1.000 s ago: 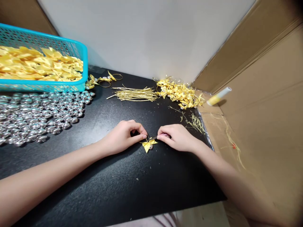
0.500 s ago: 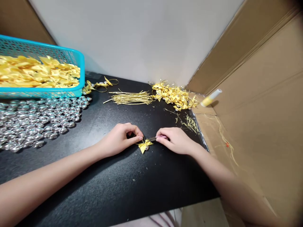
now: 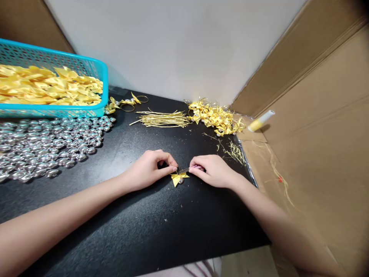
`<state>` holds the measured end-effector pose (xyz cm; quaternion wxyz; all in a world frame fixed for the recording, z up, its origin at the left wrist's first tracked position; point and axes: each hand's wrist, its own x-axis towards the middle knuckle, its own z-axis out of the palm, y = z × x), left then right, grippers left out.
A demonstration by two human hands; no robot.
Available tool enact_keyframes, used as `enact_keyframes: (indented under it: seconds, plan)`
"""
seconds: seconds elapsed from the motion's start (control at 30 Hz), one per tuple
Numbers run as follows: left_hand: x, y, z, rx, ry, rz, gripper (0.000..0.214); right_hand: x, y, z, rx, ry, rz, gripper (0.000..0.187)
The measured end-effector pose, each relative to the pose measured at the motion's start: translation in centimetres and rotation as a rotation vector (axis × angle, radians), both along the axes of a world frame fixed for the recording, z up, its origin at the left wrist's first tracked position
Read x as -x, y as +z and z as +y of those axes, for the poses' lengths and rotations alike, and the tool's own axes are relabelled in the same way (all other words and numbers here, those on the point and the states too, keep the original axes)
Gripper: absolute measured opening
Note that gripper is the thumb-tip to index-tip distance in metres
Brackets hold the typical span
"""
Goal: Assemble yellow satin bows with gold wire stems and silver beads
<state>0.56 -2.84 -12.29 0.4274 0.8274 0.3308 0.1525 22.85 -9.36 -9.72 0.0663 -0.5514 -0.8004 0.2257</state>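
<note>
My left hand point(image 3: 161, 165) is closed, thumb and finger pinching a thin gold cord point(image 3: 168, 157) that curves above them. Just below those fingertips is a small yellow ribbon bow point(image 3: 175, 179), with a silver bead point(image 3: 181, 181) hanging at its middle. My right hand point(image 3: 211, 169) is closed around what look like small pink-handled scissors point(image 3: 184, 170). Their dark metal tip points left, close to the cord above the bow and beside my left thumb. The handle is mostly hidden in my right fingers.
A turquoise basket point(image 3: 105, 82) of yellow bows stands at the left, with many silver beads point(image 3: 57, 148) before it. Gold cords point(image 3: 164, 119), finished bows point(image 3: 215, 117) and cord scraps point(image 3: 236, 153) lie toward the back. A white-and-yellow tube point(image 3: 261, 120) leans by the cardboard.
The view has shifted slightly, so the scene sits a little further right. The scissors' tip now reaches further left, nearer my left fingertips. Both hands keep their grips.
</note>
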Motion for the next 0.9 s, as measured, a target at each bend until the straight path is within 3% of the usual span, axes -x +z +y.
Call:
enact_keyframes:
  seconds: [0.9]
  plan:
    - [-0.03, -0.02, 0.0, 0.008, 0.002, -0.011, 0.023, 0.18, -0.21, 0.04, -0.022, 0.007, -0.021, 0.021]
